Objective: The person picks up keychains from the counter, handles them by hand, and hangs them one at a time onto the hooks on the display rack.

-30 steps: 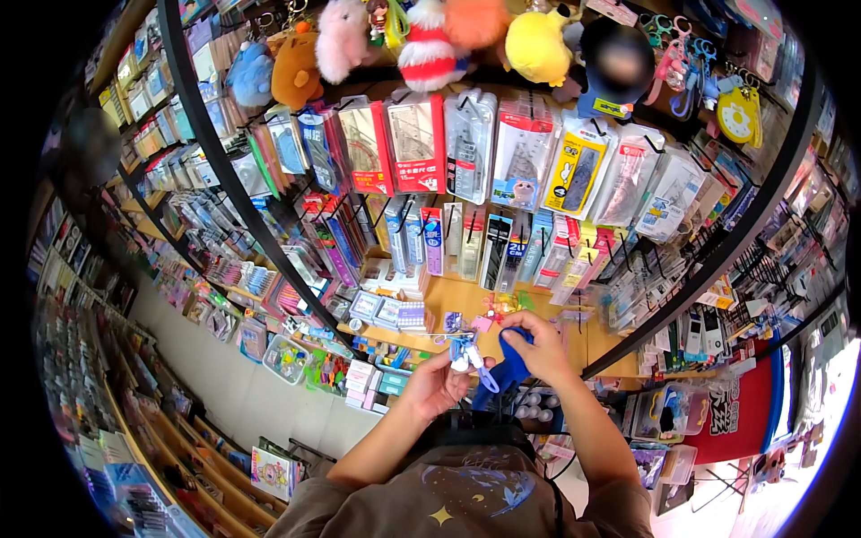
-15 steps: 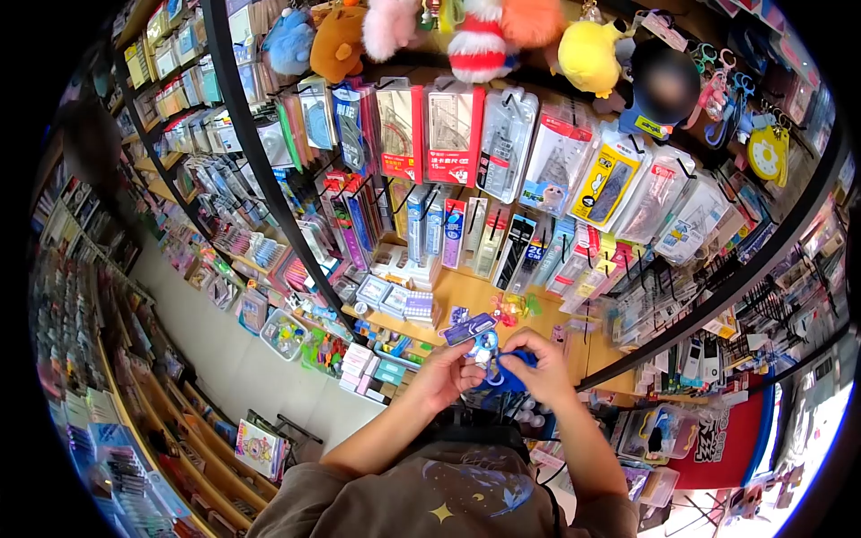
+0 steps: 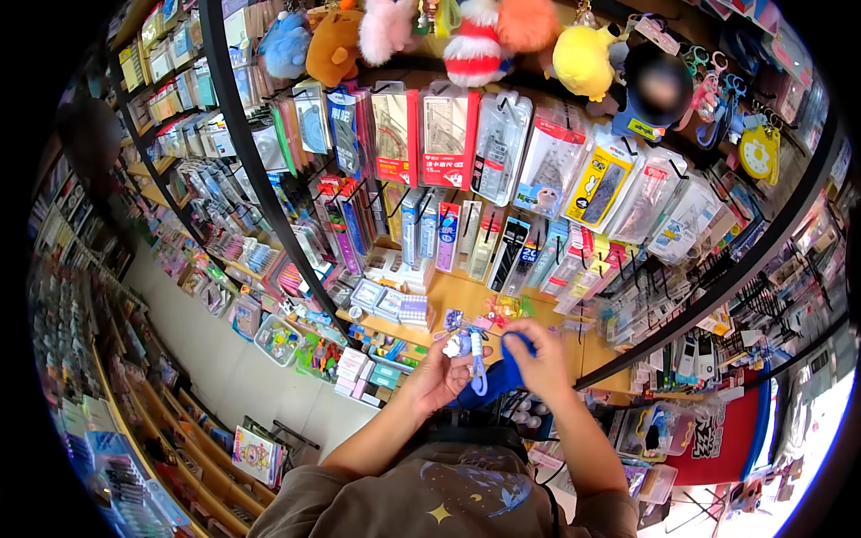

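Note:
A small white and purple keychain figure (image 3: 458, 344) with a lavender strap loop (image 3: 480, 377) lies in my left hand (image 3: 438, 377), whose fingers are closed round it. Just to the right, my right hand (image 3: 541, 360) pinches a dark blue cloth (image 3: 507, 372). The cloth hangs below the fingers and partly behind the strap. My two hands are a little apart, above the front edge of a wooden shelf (image 3: 451, 291). Small pink, red and yellow trinkets (image 3: 508, 309) lie on the shelf behind them.
Packaged rulers (image 3: 448, 134) hang ahead, with plush keychains (image 3: 583, 63) above them. Black posts (image 3: 256, 161) slant down on both sides. Small boxes (image 3: 389, 303) stand on the shelf at the left. Below are a clear bin (image 3: 279, 340) and stacked pink boxes (image 3: 352, 366).
Half a second ago both hands met at the keychain and a purple card showed over it. Now my right hand has moved right and up with the blue cloth, and the strap hangs free.

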{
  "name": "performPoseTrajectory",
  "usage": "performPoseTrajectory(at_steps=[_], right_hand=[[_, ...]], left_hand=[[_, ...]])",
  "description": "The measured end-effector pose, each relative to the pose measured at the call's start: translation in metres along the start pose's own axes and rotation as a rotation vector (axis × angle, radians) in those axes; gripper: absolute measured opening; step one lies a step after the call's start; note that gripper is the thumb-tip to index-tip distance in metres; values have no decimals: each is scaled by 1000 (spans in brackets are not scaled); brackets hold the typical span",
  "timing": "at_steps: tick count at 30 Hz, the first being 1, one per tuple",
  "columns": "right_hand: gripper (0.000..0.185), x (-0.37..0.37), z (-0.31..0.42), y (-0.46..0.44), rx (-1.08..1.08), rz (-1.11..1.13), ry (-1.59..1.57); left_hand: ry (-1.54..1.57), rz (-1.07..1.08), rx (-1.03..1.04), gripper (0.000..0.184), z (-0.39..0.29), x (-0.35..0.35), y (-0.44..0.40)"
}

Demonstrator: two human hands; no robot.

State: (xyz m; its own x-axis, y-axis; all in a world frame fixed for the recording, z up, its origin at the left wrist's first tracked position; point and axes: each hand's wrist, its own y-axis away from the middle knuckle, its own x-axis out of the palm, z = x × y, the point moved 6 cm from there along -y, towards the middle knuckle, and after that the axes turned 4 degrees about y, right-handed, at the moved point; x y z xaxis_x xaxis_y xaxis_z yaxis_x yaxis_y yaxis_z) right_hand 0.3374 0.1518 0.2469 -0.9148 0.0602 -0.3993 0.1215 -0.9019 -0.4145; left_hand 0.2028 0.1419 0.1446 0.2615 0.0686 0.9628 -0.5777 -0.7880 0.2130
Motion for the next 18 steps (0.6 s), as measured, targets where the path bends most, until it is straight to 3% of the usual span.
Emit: performPoseTrajectory(at_steps=[1,7,10,13,18], right_hand=[[7,-7,-13,-1,162,1,-70],[8,-40,-66,-18,132,-44,34],[10,-45,-92,-25,132,-5,103],[11,-47,-104,-33,68,25,249],[15,-54,-136,-42,-90,12,577]], left_hand=[[6,13,-6,46,-2,0,1],[64,104,-11,49,-9,-4,7],[28,28,12,45,-12,-6,10],[-366,48,132,29,-25,12,18],[-452,30,245,18,-33,7,28]])
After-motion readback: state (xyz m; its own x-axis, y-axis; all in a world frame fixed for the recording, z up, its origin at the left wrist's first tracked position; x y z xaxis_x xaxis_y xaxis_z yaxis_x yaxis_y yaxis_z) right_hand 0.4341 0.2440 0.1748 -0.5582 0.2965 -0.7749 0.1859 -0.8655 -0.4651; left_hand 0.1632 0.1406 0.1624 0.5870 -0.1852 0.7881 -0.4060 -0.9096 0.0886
